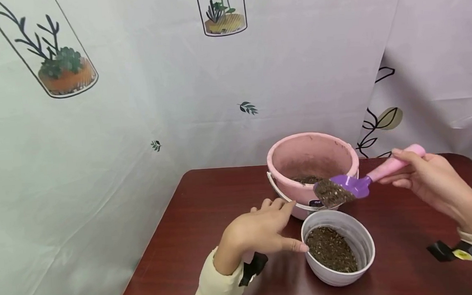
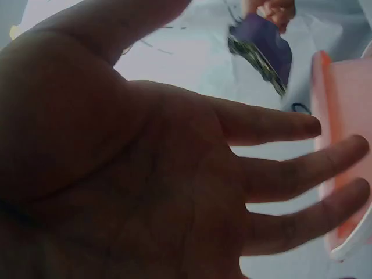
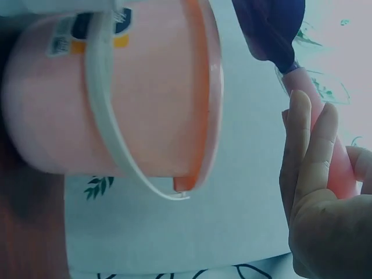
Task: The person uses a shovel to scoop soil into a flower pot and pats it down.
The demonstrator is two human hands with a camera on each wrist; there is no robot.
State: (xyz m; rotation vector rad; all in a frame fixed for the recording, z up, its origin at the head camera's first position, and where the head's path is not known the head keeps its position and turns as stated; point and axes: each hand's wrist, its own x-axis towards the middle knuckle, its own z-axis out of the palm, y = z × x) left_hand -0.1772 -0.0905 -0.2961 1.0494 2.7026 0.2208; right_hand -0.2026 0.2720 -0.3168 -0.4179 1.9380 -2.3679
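Observation:
My right hand (image 1: 431, 184) grips the pink handle of a small purple trowel (image 1: 355, 185), its blade heaped with dark soil (image 1: 332, 193). The loaded blade is held above the far side of a white pot (image 1: 365, 238), which is partly filled with soil (image 1: 331, 250). Fingers wrap the handle in the right wrist view, where the purple blade (image 3: 273, 26) points up. On the pot's left, my left hand (image 1: 262, 230) is spread with straight fingers, thumb tip right at the rim. Its palm and fingers show holding nothing in the left wrist view.
A pink bucket (image 1: 288, 162) with a white handle and soil inside stands just behind the pot. The dark red table (image 1: 212, 213) ends at a pale printed curtain (image 1: 198, 77) behind. Black straps circle both wrists over cream sleeves.

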